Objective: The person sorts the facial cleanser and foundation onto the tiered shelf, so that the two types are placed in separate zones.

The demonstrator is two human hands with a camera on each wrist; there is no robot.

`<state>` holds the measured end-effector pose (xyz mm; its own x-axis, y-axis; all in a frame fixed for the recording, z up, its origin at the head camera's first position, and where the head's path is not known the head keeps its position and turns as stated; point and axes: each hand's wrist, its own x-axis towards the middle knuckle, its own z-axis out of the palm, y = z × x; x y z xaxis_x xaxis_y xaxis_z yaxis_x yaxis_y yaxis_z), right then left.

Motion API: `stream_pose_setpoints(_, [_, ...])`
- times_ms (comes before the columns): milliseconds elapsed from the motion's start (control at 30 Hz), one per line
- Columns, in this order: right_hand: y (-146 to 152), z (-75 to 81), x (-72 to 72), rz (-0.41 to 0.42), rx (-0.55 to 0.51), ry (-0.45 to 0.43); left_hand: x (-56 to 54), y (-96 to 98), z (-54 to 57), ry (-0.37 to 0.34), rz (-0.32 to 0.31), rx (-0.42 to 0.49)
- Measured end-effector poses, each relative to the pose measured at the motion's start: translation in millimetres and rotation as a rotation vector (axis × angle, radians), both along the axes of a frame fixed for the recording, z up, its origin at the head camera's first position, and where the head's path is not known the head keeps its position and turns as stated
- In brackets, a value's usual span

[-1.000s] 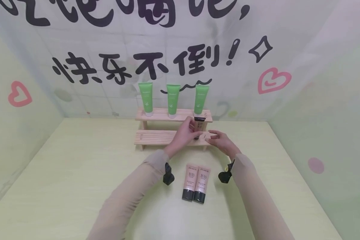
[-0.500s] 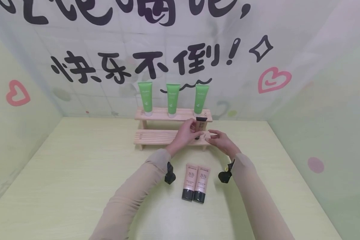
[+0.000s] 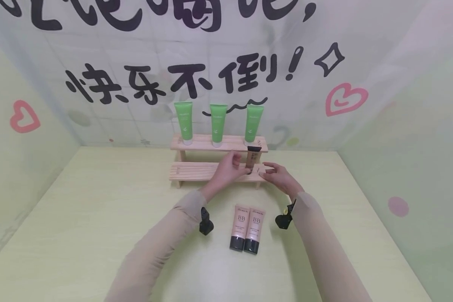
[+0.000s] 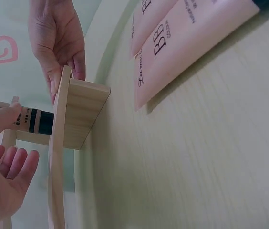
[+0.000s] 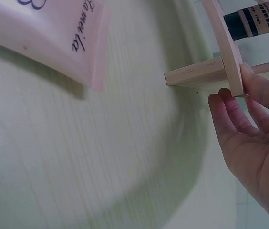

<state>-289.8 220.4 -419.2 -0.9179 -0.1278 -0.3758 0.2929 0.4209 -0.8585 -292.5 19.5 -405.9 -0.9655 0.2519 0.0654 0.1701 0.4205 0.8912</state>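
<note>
A brownish squeeze tube (image 3: 253, 157) with a dark cap stands cap-down near the right end of the lower step of a small wooden rack (image 3: 194, 171). Beside it is my left hand (image 3: 226, 170), fingers loosely spread and not wrapped round it. In the left wrist view, the thumb (image 4: 5, 117) overlaps the tube (image 4: 25, 119), while the other fingers hang free below. My right hand (image 3: 283, 179) grips the right end of the lower step; in the right wrist view, its thumb (image 5: 261, 88) lies on top of the board (image 5: 227, 47) and its fingertips reach beneath.
Three green tubes (image 3: 217, 123) stand spaced along the rack's upper step. Two pink BB tubes (image 3: 239, 226) lie side by side on the pale table (image 3: 117, 201), in front of the rack. A printed backdrop (image 3: 143, 50) rises close behind.
My left hand's fingers have loosened from the brownish tube, and the hand has shifted slightly left. The tube is left standing on the lower step. My right hand stays at the rack's end.
</note>
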Motion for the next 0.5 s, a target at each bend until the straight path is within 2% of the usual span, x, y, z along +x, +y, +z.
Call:
stream_pose_setpoints(300, [-1, 0.4, 0.3, -0.006, -0.021, 0.002, 17.3, -26.7, -1.5, -0.019, 0.012, -0.012])
stream_pose_setpoints(500, [-4, 1.8, 2.3, -0.002, -0.039, 0.001, 30.1, -40.1, -6.0, -0.04, -0.062, -0.103])
